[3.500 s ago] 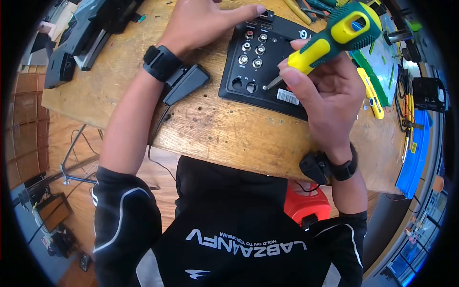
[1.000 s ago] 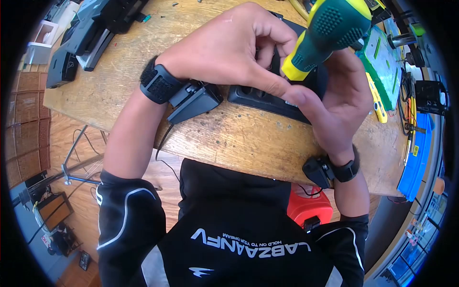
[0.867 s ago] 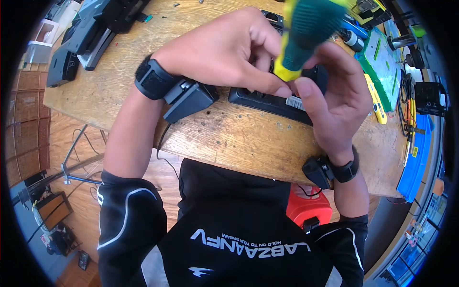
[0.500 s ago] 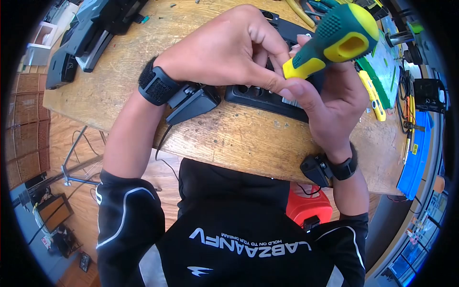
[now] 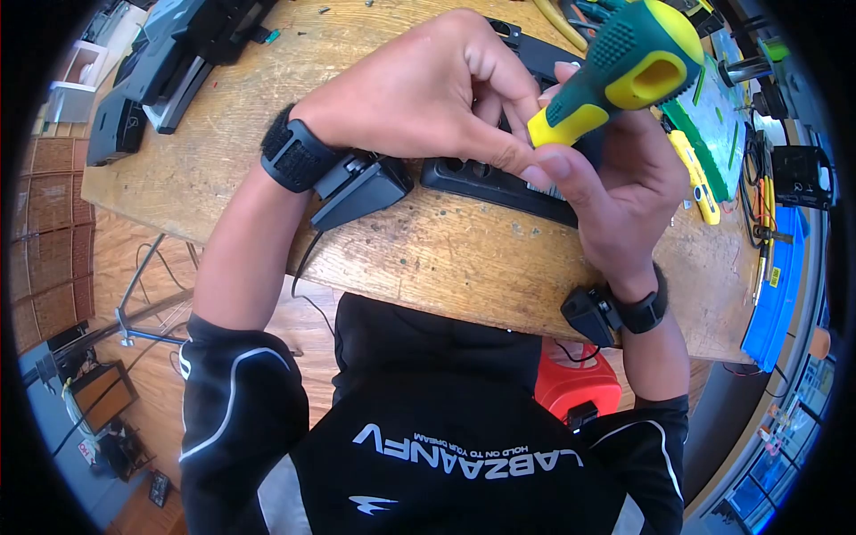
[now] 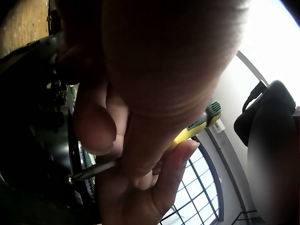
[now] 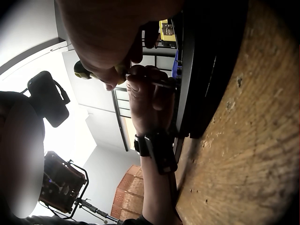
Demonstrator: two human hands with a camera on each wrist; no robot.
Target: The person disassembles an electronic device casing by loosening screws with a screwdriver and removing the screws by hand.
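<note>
A green and yellow screwdriver [image 5: 615, 76] stands tilted over a black panel [image 5: 499, 185], handle upward. My right hand [image 5: 629, 192] holds it low on the handle, thumb and fingers around the yellow collar. Thumb and forefinger of my left hand [image 5: 419, 94] pinch the shaft just below. In the left wrist view, the metal shaft [image 6: 96, 170] meets a small screw [image 6: 70, 179] on the dark panel. The right wrist view also shows the left hand [image 7: 147, 101] at the shaft. Most of the panel's face is hidden under both hands.
On the wooden table [image 5: 428, 250], black devices [image 5: 169, 67] lie at the back left. A yellow cutter [image 5: 695, 178] and a green-edged board [image 5: 713, 125] are on the right. Pliers [image 5: 562, 25] lie behind the panel, a blue tray [image 5: 776, 303] at the right edge.
My left hand has come from the panel's back edge to the screwdriver's shaft. The handle has swung about, leaned left, then returned right. Over the last half second it shifted only slightly.
</note>
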